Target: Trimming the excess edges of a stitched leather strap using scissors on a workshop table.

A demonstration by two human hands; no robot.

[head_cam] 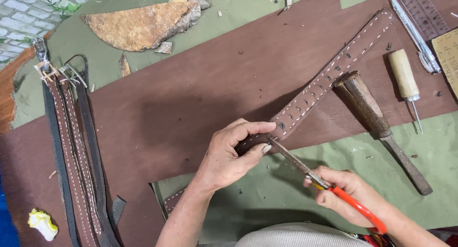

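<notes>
— Strap [318, 87]: brown leather, white-stitched, punched; lying diagonally across brown leather sheet [191, 99] on bench.
— Left hand [234, 156]?
— Closed, pinching strap's near end between thumb and fingers.
— Right hand [346, 194]?
— Closed around orange-handled scissors [317, 180], blade tips touching strap beside left thumb.
— Nearby?
— Wooden-handled punch [381, 128] and awl [405, 80] right of strap; finished belts [76, 156] well apart, far left.

Premises present as a leatherworking workshop: a large brown leather sheet [191, 94] covers the green-topped bench [420, 147], finished stitched belts [76, 151] lie at left of frame, raw hide scrap [143, 25] at upper left, and a wooden-handled awl [405, 80], punch [377, 128] and ruler [422, 11] at right.
</notes>
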